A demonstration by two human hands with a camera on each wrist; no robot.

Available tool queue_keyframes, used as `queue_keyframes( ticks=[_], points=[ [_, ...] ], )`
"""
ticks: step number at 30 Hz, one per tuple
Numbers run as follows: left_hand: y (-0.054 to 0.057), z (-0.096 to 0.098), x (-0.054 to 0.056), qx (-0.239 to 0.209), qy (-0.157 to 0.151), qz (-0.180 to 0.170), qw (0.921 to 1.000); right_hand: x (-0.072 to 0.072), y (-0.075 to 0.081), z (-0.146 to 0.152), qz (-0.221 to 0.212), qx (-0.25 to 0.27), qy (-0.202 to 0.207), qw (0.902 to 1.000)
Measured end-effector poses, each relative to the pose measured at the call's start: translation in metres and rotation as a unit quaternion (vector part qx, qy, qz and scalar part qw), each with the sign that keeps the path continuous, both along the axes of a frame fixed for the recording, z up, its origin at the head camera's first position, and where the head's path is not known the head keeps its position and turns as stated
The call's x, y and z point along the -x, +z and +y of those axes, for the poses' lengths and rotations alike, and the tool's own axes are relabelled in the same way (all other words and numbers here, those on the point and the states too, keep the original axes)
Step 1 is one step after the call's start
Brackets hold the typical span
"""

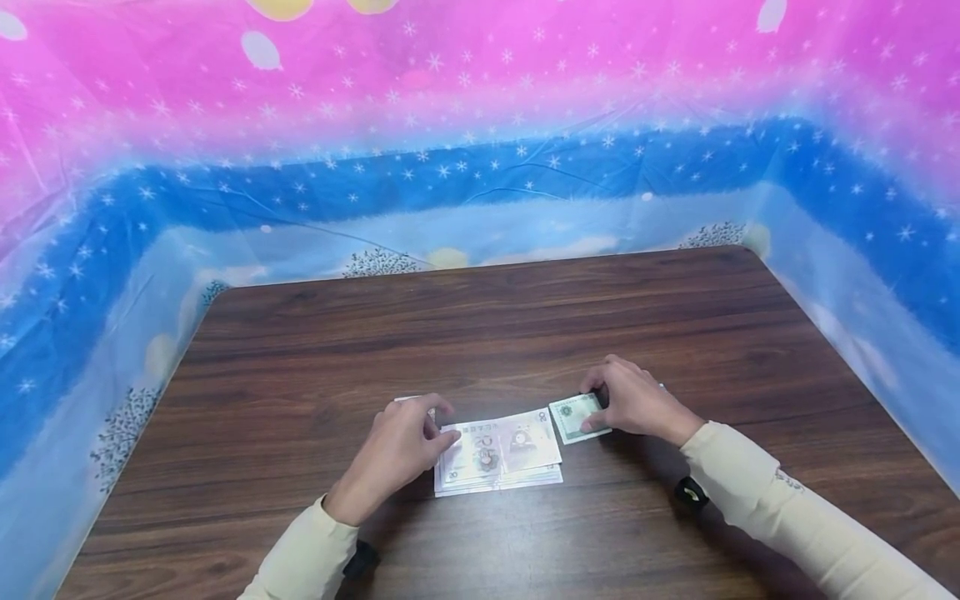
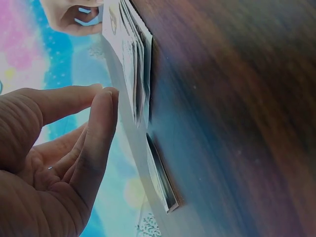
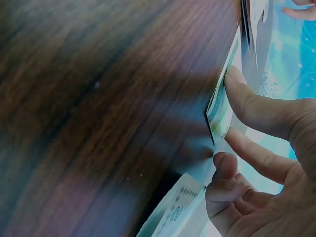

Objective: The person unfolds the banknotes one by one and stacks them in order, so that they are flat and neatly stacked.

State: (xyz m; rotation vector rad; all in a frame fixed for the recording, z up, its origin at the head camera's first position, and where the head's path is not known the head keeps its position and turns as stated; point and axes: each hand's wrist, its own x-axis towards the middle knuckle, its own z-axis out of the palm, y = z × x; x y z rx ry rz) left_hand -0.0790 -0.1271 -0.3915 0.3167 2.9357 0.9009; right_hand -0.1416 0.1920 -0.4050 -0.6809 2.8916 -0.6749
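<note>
A pile of purple-toned banknotes lies on the table in front of the person. My left hand hovers at the pile's left end, thumb and index finger bent toward each other with nothing held between them. Just right of the pile is a green banknote. My right hand grips it by its right end, thumb on its face and index finger at the far edge. In the right wrist view, another banknote reaches up to the curled fingers of that hand; its far part is hidden.
The dark wood-grain table has rounded far corners. Another banknote lies on it beyond my left hand, mostly hidden in the head view. A pink and blue snowflake-patterned cloth hangs around the table's far side and both ends.
</note>
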Motion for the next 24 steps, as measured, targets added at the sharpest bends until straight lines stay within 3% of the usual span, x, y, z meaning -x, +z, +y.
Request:
queue_keyframes(
  ticks=[5,9,13,24],
  points=[
    [0.0,0.0,0.0,-0.014,-0.001,0.001,0.9999,0.002,0.0,0.0,-0.021,0.01,-0.024,0.9994],
    [0.001,0.0,0.001,-0.035,0.004,0.012,0.9993,0.004,0.0,0.001,-0.052,0.038,-0.044,0.997],
    [0.004,0.003,0.002,-0.068,0.014,0.019,0.9974,0.008,0.0,0.002,-0.055,0.069,-0.049,0.9949],
    [0.006,0.009,0.005,-0.18,0.008,-0.006,0.9837,0.017,0.012,0.003,-0.073,0.13,-0.065,0.9867]
  ],
)
